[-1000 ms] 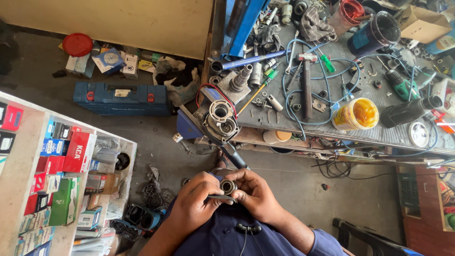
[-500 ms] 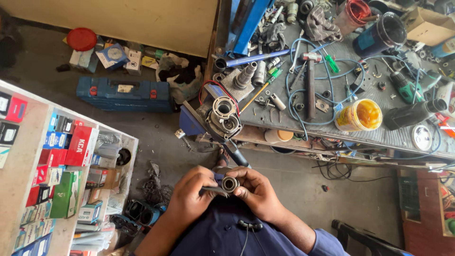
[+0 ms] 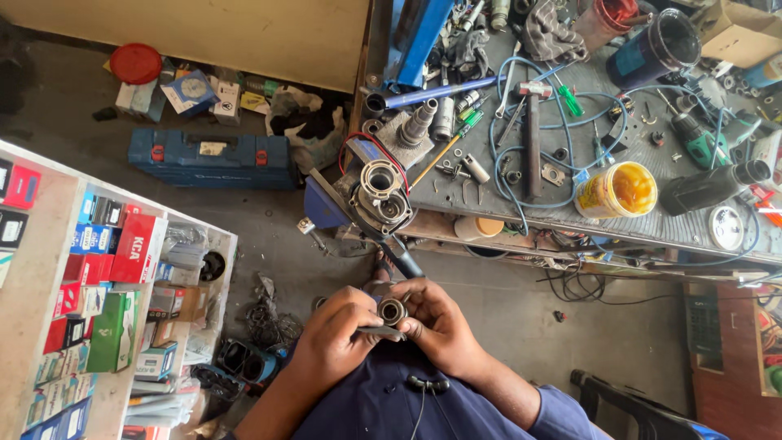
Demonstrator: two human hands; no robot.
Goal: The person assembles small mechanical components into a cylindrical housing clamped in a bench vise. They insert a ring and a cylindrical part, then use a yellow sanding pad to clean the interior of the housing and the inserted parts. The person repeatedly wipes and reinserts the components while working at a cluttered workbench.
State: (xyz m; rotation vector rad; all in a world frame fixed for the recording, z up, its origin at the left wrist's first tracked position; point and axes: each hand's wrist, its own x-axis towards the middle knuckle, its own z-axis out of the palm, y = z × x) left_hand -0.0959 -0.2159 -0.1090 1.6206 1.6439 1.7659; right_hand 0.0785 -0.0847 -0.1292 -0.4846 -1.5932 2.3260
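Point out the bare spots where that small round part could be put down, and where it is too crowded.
Free: the grey floor between the workbench edge and the right hand, and the floor between the blue tool case and the shelf of boxes. Crowded: the bench top, strewn with cables, tools and a yellow tub; the left hand and right hand share the round metal part.

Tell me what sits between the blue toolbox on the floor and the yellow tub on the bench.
In the head view, between the blue toolbox and the yellow tub sits a grey motor housing clamped in a blue vise, then loose bolts.
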